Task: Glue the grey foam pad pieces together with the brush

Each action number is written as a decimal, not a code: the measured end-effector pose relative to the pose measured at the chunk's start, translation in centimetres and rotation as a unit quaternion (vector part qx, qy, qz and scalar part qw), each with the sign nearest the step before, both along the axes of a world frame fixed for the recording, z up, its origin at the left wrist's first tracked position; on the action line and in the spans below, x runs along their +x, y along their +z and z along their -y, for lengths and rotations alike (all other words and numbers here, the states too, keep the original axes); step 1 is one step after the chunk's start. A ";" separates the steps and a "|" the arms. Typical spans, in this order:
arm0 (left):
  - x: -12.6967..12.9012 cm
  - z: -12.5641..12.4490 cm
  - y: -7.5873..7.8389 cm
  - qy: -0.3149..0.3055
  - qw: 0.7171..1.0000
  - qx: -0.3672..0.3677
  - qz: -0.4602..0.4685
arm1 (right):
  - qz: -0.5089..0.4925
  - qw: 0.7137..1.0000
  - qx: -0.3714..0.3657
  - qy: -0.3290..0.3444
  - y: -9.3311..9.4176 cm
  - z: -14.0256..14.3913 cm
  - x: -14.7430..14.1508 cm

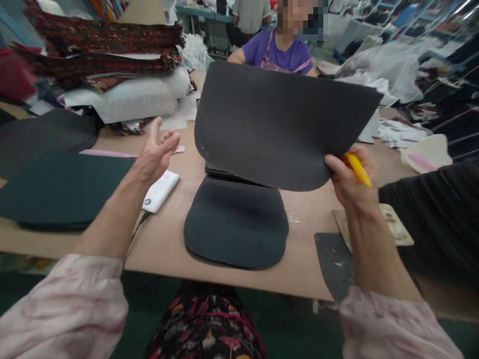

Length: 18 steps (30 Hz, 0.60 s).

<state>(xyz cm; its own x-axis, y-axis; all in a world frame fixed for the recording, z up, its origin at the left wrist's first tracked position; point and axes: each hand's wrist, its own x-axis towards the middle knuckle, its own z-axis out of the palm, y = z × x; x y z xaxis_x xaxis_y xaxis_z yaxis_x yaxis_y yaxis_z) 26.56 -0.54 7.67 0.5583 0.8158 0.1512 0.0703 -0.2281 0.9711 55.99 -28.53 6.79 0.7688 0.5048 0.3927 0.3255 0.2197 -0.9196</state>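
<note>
Raised over the table is a large dark sheet (277, 124) with rounded corners. My right hand (354, 174) pinches its lower right corner between thumb and fingers, and a yellow pen-like tool (358, 169) is tucked in the same hand. Left of the sheet, my left hand (159, 149) is in the air with fingers apart, holding nothing and not touching the sheet. Beneath the raised sheet lies a stack of dark rounded pieces (235, 224), its far part covered by the sheet. A white box-shaped device with a cable (160, 192) lies below my left hand.
At the left are stacked dark panels (63, 189). Behind them rises a pile of patterned fabric and white sheets (123, 75). Black fabric (434, 224) and a dark offcut (335, 262) lie at the right. Across the table (157, 254) is a person in purple (277, 50).
</note>
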 end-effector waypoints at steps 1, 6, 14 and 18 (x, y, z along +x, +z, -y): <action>-0.2 1.2 -0.7 -0.015 0.999 -0.031 0.002 | -0.036 0.999 0.010 0.013 -0.7 0.9 -0.5; -1.6 8.6 -4.8 -0.039 0.995 0.046 -0.075 | -0.127 0.991 0.023 -0.023 -3.8 4.9 -2.2; -1.7 17.1 -10.6 -0.366 0.794 0.358 -0.329 | -0.142 0.986 0.018 -0.086 -5.1 9.1 -3.9; -0.3 16.4 -11.4 -0.333 0.809 0.346 -0.339 | -0.127 0.989 0.010 -0.077 -5.4 9.8 -5.3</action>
<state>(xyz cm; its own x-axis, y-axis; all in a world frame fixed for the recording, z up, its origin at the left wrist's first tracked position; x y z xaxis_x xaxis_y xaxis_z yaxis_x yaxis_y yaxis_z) 26.22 -16.96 -3.73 0.9853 0.1498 -0.0825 0.1701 -0.9076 0.3837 50.72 -38.28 1.36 0.9112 0.3678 0.1856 0.1155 0.2045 -0.9720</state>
